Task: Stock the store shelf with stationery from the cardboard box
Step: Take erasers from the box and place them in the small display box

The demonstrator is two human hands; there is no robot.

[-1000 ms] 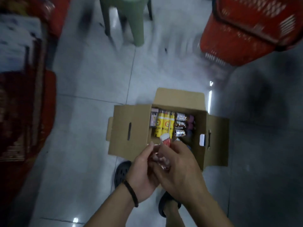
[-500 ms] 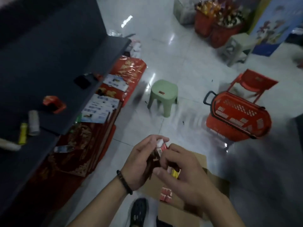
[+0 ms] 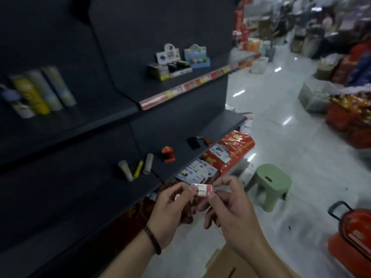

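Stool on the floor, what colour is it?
The stool is pale green, shown best in the head view.

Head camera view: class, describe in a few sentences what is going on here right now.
A person stands at a dark store shelf. The left hand and the right hand together pinch a small white and pink packet, held in the air in front of the shelf and not yet placed. Three tubes and a red item already lie on that shelf. The cardboard box sits on the floor below the hands.
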